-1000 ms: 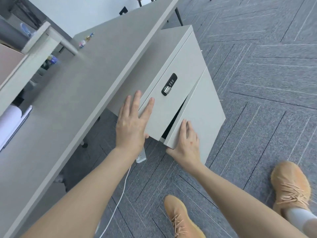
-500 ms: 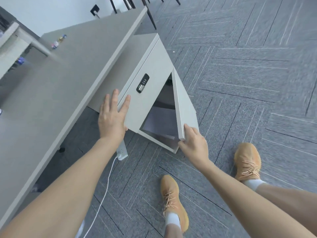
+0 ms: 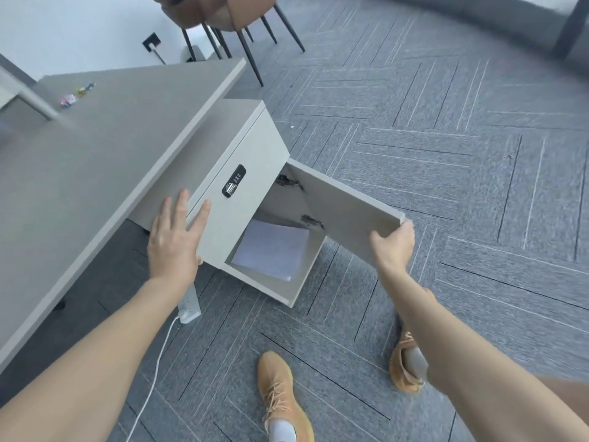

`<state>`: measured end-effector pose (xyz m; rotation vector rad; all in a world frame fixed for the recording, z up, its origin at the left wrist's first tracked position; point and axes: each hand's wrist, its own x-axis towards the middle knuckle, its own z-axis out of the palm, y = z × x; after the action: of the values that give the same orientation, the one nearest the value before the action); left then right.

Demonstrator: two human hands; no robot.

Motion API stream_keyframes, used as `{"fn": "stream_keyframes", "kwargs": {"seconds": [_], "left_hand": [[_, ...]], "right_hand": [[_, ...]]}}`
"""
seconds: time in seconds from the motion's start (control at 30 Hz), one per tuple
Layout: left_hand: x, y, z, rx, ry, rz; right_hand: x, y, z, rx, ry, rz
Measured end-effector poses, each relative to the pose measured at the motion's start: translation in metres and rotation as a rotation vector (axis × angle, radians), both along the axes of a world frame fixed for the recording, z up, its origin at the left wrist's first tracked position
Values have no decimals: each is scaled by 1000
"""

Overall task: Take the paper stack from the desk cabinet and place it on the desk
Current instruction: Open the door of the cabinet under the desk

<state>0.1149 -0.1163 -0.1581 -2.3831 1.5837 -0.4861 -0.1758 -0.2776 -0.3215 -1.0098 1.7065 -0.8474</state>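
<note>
A light grey desk cabinet (image 3: pixel 245 145) stands beside the grey desk (image 3: pixel 95 154). Its door (image 3: pixel 344 212) is swung wide open to the right. Inside, on the cabinet floor, lies a white paper stack (image 3: pixel 271 248). My right hand (image 3: pixel 393 245) grips the free corner of the door. My left hand (image 3: pixel 175 240) lies flat, fingers spread, against the cabinet's front left edge, below a black combination lock (image 3: pixel 233 185). Neither hand touches the paper.
A white power strip (image 3: pixel 190 303) with its cable lies on the carpet under my left wrist. My two orange shoes (image 3: pixel 282 397) stand near the cabinet. Brown chairs (image 3: pixel 223 14) are at the back. Small colourful items (image 3: pixel 76 94) sit far back on the desk.
My right hand has pulled the cabinet door from nearly closed to wide open, which exposed the paper stack inside. My left hand has stayed on the cabinet front.
</note>
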Motion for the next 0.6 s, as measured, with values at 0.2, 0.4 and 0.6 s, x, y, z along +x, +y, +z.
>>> {"fn": "stream_keyframes", "kwargs": {"seconds": [0.2,0.4,0.6], "left_hand": [[1,-1,-1,26,-20,19],[1,-2,-3,28,-26,26],[3,-2,-4,16,-49,13]], "right_hand": [[-1,-17,-3,-25,-52,58],[-6,-24,0,-155,22,120],[-8,-47,14,-136,41,237]]}}
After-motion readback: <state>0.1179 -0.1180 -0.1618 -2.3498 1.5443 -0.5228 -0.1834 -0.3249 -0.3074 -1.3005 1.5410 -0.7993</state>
